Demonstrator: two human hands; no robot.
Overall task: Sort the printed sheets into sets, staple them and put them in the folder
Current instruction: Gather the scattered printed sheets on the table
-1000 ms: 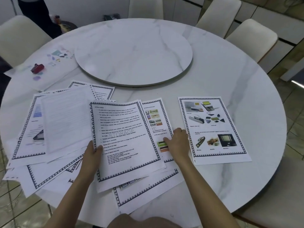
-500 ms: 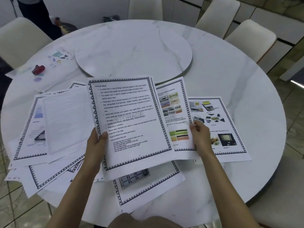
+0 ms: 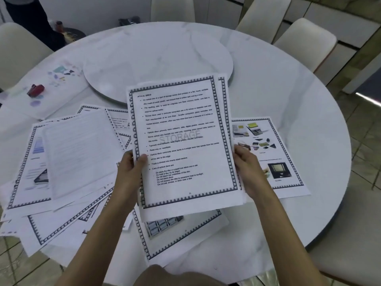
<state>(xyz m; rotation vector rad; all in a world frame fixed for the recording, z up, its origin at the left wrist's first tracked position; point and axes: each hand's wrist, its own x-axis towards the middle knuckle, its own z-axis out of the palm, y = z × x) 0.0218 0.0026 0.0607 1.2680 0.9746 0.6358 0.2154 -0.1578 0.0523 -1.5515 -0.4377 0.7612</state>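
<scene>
Nearest: left hand [image 3: 132, 174] and right hand [image 3: 248, 172], both curled on a thin set [image 3: 181, 137] of printed sheets, one at each long edge, low down. Left thumb over the printed face; right fingers mostly behind the paper. Set held clear of the tabletop [image 3: 278, 83], tilted toward the camera. Top page all text, with a faint STORAGE watermark. Second page edge peeping out at right and bottom, so not yet squared.

Handling, as judged: very light, limp, smooth. Likely to droop if pinched at one corner, and to slide page on page. Best held as now, at both side edges, then tapped on the bottom edge to square before stapling. Creases and tears easily; no hard squeeze needed.

Beneath the set: one bordered sheet [image 3: 185, 234] lying flat, close to the near rim. Left of it: a loose fan [image 3: 68, 162] of overlapping sheets, some overhanging the rim. Right: a single picture page [image 3: 274, 153], apart from the fan, partly hidden by the right hand.

Farther left: red stapler [image 3: 36, 90] resting on what looks like a clear folder [image 3: 61, 93]; cannot tell for sure. Both well apart from the hands.

Far centre: round turntable [image 3: 156, 62]. Beyond the tabletop: pale chairs [image 3: 305, 38].
</scene>
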